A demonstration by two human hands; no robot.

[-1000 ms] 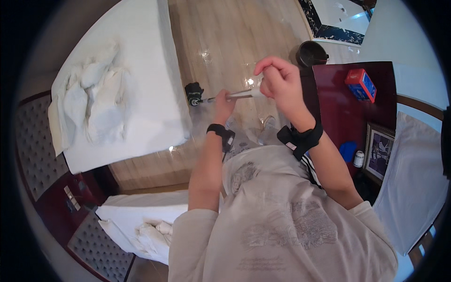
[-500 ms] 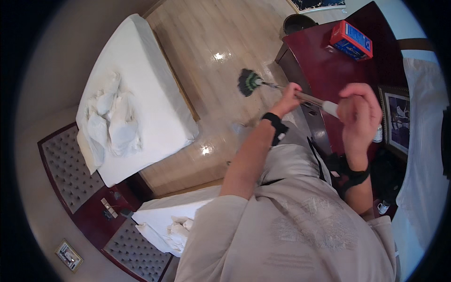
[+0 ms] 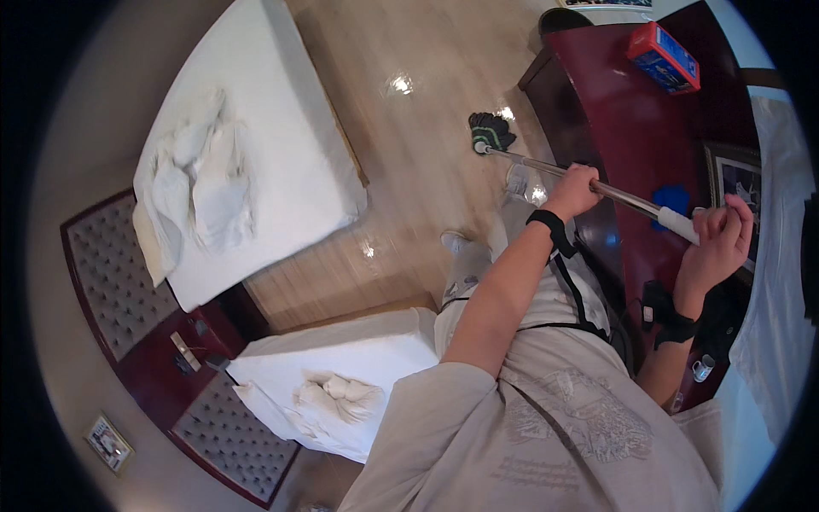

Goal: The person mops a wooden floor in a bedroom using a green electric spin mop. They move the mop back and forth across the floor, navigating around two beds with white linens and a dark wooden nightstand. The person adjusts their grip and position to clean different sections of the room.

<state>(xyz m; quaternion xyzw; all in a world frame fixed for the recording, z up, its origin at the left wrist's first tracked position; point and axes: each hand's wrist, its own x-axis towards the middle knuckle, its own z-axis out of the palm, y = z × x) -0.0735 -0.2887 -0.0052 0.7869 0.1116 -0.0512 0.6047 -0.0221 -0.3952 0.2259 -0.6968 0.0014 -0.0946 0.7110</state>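
The left hand (image 3: 577, 191) is clamping its grip on a silver metal-poled mop (image 3: 627, 198); the right hand (image 3: 722, 235) is curling at its white end sleeve (image 3: 677, 224), closure unclear. The black-and-green stringy head (image 3: 491, 133) is resting on glossy tan flooring (image 3: 405, 162).

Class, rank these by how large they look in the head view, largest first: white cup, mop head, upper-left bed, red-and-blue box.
1. Upper-left bed
2. Red-and-blue box
3. Mop head
4. White cup

No two look alike in size here.
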